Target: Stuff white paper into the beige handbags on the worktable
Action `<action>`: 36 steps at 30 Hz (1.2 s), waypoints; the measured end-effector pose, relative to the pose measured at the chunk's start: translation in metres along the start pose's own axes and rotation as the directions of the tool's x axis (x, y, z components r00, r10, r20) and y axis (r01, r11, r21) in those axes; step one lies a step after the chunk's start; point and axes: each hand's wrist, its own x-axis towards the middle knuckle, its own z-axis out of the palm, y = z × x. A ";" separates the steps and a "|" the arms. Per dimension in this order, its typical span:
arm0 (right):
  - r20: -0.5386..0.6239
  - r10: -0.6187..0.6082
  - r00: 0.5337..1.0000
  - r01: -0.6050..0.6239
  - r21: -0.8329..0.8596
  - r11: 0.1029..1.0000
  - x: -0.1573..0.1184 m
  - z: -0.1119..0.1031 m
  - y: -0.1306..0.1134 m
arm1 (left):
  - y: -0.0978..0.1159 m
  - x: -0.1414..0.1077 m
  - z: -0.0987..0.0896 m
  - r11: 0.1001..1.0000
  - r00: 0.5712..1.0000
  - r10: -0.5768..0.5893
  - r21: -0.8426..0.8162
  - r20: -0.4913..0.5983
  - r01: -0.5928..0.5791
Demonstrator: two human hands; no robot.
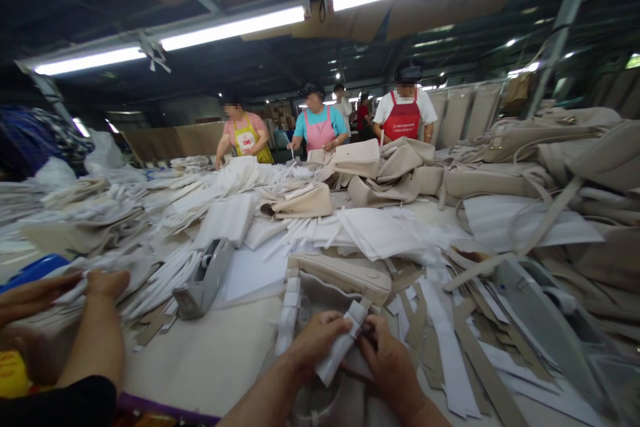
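A beige handbag (pixel 340 275) lies before me on the table, its mouth towards me. My left hand (pixel 320 340) is closed on a strip of white foam wrap (pixel 334 357), thumb on top, at the bag's near right side. Beside it, my right hand (pixel 384 347) has its fingers curled in at the right edge of the same wrap, where a strap or bag edge seems to run; what its fingertips pinch is partly hidden. More white wrap (pixel 289 310) covers a strap on the bag's left side.
A grey tape dispenser (pixel 205 277) stands left of the bag, another grey dispenser (pixel 555 327) at right. Paper and beige strips (pixel 445 340) lie right of my hands. Handbags (pixel 500 180) pile up behind. A co-worker's hands (pixel 103 283) work at far left; several people stand opposite.
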 end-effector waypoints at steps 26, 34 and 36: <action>0.084 -0.767 0.636 0.742 -0.341 0.578 0.063 0.000 -0.009 | 0.025 -0.050 -0.014 0.859 0.976 0.213 0.485 -0.041 -0.167; 0.168 -0.684 0.710 0.688 -0.370 0.624 0.057 -0.044 -0.007 | 0.080 0.003 -0.092 0.853 0.763 0.400 0.510 -0.509 -0.107; 0.021 -0.371 0.929 0.363 -0.261 0.895 0.059 -0.061 -0.001 | 0.075 0.026 -0.103 0.904 0.781 0.319 0.420 -0.537 -0.079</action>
